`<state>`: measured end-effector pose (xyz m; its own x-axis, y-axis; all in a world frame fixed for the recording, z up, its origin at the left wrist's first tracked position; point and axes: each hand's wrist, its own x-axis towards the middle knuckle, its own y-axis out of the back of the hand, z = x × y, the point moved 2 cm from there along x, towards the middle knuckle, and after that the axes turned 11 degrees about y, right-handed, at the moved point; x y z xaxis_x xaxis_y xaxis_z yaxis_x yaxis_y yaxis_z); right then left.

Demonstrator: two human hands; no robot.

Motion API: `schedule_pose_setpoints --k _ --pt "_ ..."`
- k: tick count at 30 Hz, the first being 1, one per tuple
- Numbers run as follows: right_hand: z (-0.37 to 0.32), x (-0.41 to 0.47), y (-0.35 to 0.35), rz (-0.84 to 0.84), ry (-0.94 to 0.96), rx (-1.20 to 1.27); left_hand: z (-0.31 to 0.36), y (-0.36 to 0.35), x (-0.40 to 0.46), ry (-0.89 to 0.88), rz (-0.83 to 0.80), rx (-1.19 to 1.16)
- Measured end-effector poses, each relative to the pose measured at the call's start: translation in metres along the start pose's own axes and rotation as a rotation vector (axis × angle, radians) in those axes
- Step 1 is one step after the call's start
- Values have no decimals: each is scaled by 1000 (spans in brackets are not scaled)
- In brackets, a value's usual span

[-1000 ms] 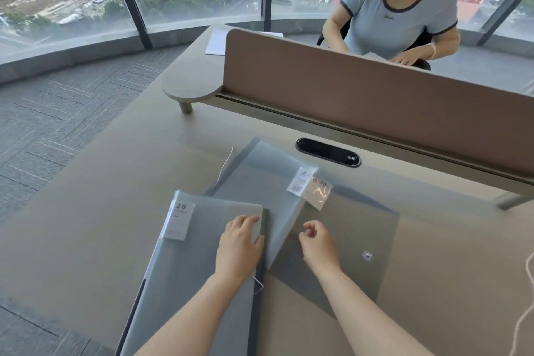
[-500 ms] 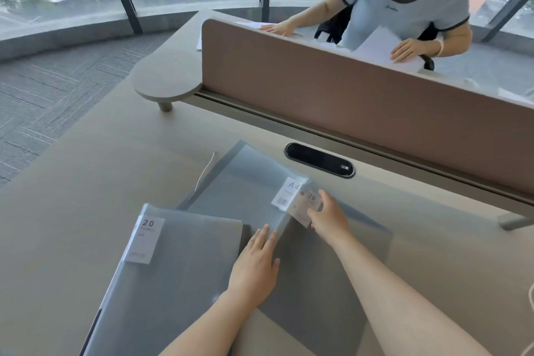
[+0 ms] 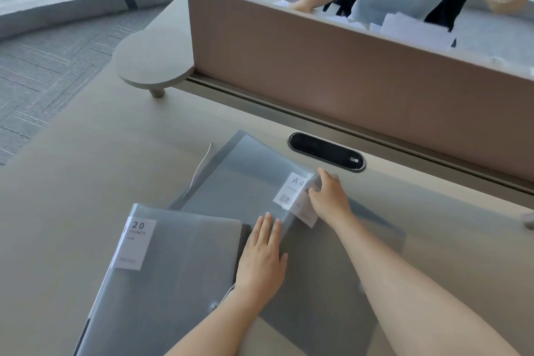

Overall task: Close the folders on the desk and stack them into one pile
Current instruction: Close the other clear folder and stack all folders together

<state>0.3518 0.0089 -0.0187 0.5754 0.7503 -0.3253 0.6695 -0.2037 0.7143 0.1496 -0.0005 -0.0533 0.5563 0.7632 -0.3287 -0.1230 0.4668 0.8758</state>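
Observation:
Two translucent grey folders lie on the beige desk (image 3: 86,153). The near one, a closed folder labelled "20 pockets" (image 3: 173,274), sits at the lower left. Behind and to its right lies an A4 envelope folder (image 3: 245,176), its flap with a white label folded over toward the left. My left hand (image 3: 263,257) rests flat, fingers together, on the flap's lower edge beside the pocket folder. My right hand (image 3: 329,196) pinches the flap's corner at the A4 label. My forearms hide part of the envelope folder's body (image 3: 332,269).
A brown divider panel (image 3: 332,61) runs across the back of the desk, with a black oval cable port (image 3: 326,152) just in front of it. A person sits behind the panel handling white papers (image 3: 416,27). A thin white cord (image 3: 200,165) lies left of the envelope folder.
My right hand moved from the middle of the envelope folder up to the labelled flap corner and gripped it. My left hand slid right off the pocket folder onto the flap's edge.

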Motion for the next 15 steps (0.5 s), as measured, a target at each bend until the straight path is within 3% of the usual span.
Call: schedule_pose_setpoints --k 15 --pt "-21 -44 58 417 -30 161 30 29 -19 -12 22 -222"
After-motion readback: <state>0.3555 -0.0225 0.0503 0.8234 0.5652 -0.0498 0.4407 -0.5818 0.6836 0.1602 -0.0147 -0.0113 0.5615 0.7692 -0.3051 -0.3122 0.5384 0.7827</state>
